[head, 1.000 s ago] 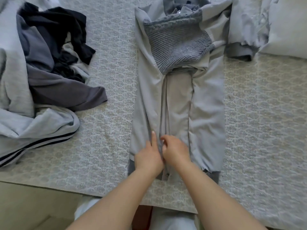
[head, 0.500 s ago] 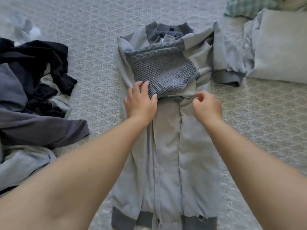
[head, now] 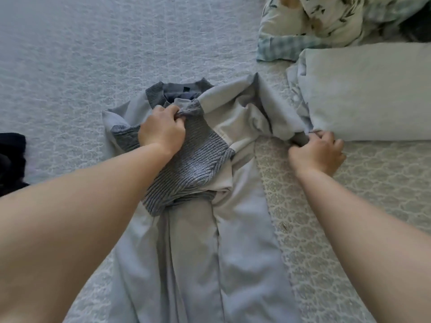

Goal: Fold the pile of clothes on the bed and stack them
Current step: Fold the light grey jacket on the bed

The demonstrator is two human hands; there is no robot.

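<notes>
A light grey jacket (head: 245, 248) lies lengthwise on the bed, collar at the far end. A grey ribbed knit panel (head: 193, 164) is laid across its chest. My left hand (head: 162, 131) pinches the knit's top edge just below the collar (head: 184, 89). My right hand (head: 317, 151) grips the dark cuff of the jacket's right sleeve (head: 277, 108), which stretches out to the right against a pillow.
A pale grey pillow (head: 368, 92) lies at the right, with checked and leaf-print bedding (head: 310, 22) behind it. A corner of the dark clothes pile (head: 11, 159) shows at the left edge. The patterned bedspread (head: 93, 54) extends beyond the jacket.
Both hands left the jacket's hem and travelled up to its chest. The left hand then took hold of the knit's top edge, and the right hand reached right and grabbed the sleeve cuff.
</notes>
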